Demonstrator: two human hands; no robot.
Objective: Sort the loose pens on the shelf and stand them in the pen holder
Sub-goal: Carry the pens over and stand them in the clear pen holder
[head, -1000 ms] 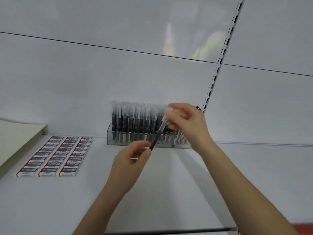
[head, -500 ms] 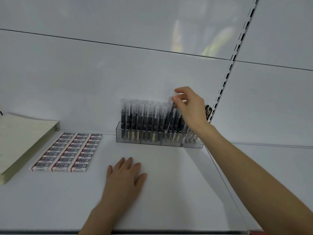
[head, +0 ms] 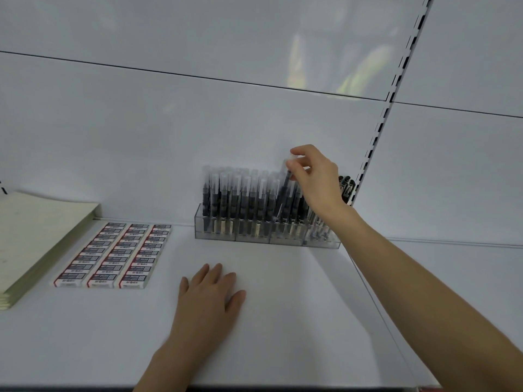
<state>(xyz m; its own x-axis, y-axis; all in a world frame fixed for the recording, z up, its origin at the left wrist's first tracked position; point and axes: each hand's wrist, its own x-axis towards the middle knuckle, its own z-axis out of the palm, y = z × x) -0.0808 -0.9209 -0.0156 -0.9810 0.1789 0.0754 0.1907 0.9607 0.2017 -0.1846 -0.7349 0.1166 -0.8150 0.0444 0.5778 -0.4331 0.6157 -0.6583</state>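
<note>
Pen (head: 285, 190) in right hand (head: 317, 179) pinch

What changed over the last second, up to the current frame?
The left hand let go of the pen and dropped to lie flat on the shelf. The right hand, still pinching it by the cap, carried it to the pen holder and lowered its tip among the standing pens, tilted. The erasers and paper stack stayed put.
</note>
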